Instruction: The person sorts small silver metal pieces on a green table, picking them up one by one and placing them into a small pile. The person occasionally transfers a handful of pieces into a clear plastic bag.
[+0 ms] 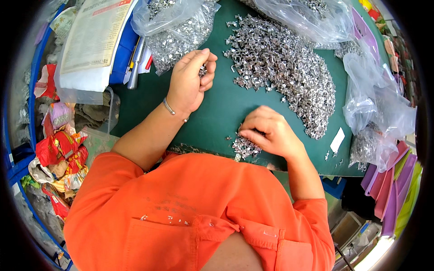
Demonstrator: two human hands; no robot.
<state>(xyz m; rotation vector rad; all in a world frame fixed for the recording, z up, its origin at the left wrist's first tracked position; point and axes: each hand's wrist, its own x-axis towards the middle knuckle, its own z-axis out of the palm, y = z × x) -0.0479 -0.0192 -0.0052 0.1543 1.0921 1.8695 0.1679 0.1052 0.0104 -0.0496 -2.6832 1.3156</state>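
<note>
My left hand (193,80) is raised over the green tabletop (149,101), its fingers curled around some small shiny metal pieces (202,70) that show in the gap of the grip. Near the table's front edge my right hand (266,130) bends its fingers over a small heap of metal pieces (245,147). Its fingertips touch the heap, and whether they pinch a piece is hidden. Beyond both hands spreads a large pile of the same silvery metal pieces (285,67), curving from the far middle down to the right.
Clear plastic bags of metal pieces (181,38) stand at the far left; another bag (312,20) lies behind the pile. Crumpled plastic bags (375,104) and a white paper slip (337,140) are at right. A metal-handled tool (136,65) lies beside a paper-covered blue bin (122,58).
</note>
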